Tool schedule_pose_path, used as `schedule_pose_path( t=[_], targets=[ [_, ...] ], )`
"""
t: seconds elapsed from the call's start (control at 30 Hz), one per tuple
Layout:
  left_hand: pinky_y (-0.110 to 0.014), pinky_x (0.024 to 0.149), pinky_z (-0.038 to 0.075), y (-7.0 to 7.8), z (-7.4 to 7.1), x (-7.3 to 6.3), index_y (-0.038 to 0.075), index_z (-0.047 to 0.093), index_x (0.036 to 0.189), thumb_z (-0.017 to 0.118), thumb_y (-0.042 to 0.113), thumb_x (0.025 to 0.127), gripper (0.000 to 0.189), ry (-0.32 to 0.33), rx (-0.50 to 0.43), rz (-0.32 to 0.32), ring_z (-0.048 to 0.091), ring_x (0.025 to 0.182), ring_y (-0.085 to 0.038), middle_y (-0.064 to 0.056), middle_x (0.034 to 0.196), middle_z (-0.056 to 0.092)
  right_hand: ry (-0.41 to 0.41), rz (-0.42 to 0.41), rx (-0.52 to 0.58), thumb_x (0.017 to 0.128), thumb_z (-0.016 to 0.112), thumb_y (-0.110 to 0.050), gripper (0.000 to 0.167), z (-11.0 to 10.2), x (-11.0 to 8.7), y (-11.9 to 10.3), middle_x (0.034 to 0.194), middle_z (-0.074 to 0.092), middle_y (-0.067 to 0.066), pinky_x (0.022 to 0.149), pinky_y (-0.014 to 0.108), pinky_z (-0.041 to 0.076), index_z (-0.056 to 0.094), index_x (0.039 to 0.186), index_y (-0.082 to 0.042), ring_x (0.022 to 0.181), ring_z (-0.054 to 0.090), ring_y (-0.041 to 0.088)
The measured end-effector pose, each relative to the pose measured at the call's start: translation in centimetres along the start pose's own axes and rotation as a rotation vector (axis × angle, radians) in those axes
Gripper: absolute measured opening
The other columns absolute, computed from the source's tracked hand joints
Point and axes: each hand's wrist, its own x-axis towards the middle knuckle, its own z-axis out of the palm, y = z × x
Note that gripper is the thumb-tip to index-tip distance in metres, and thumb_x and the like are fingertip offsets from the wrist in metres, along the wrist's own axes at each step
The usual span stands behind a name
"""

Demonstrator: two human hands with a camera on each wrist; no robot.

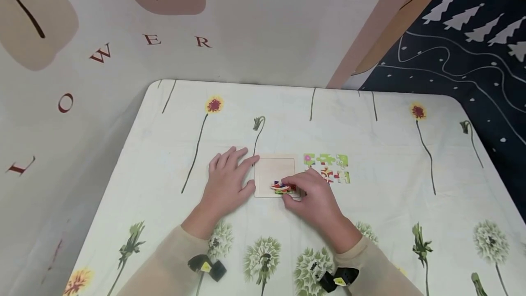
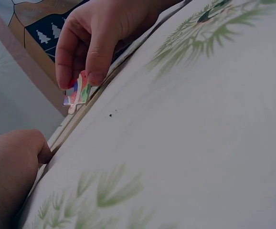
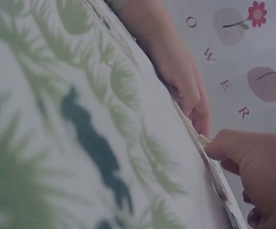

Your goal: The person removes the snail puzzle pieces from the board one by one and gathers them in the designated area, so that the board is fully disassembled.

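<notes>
A shallow wooden puzzle tray lies on the table in front of the person. The left hand rests with spread fingers along the tray's left edge, its index fingertip and thumb at the frame. Over the tray's lower right corner, the right hand pinches a colourful jigsaw piece between thumb and fingers. In the left wrist view this piece is tilted up, showing red, blue and green print. Part of its print shows beside the fingertips in the head view; the hand hides the tray corner beneath.
Several loose jigsaw pieces, green with red and white print, lie in rows right of the tray, partly behind the right hand. A flower-print cloth covers the table. A wall with printed letters stands behind its far edge.
</notes>
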Motion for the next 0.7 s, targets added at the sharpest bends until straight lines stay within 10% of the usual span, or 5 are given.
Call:
schedule_pose_path(
  t=[0.43, 0.57, 0.7],
  targets=[
    [-0.068, 0.120, 0.015, 0.1, 0.0, 0.0, 0.025, 0.060, 0.153, 0.058, 0.031, 0.097, 0.056, 0.000, -0.009, -0.006, 0.030, 0.155, -0.039, -0.010, 0.162, 0.045, 0.073, 0.025, 0.109, 0.076, 0.083, -0.003, 0.026, -1.6, -1.2, 1.6, 0.093, 0.075, -0.008, 0.072, 0.027, 0.045, 0.083, 0.099, -0.013, 0.079, 0.057, 0.019],
    [-0.068, 0.120, 0.015, 0.1, 0.0, 0.0, 0.025, 0.060, 0.153, 0.057, 0.031, 0.097, 0.056, 0.001, -0.012, -0.006, 0.030, 0.155, -0.039, -0.010, 0.162, 0.045, 0.065, 0.036, 0.098, 0.076, 0.085, -0.005, 0.026, -2.4, -1.7, 2.2, 0.094, 0.075, -0.009, 0.096, 0.033, 0.049, 0.083, 0.100, -0.014, 0.084, 0.059, 0.017],
    [-0.068, 0.120, 0.016, 0.1, 0.0, 0.0, 0.024, 0.060, 0.152, 0.057, 0.031, 0.097, 0.056, 0.005, -0.011, -0.002, 0.030, 0.154, -0.039, -0.011, 0.162, 0.045, 0.064, 0.021, 0.084, 0.074, 0.087, -0.005, 0.029, -3.1, -2.3, 3.2, 0.097, 0.077, -0.006, 0.094, 0.030, 0.049, 0.082, 0.101, -0.014, 0.089, 0.062, 0.017]
  ],
)
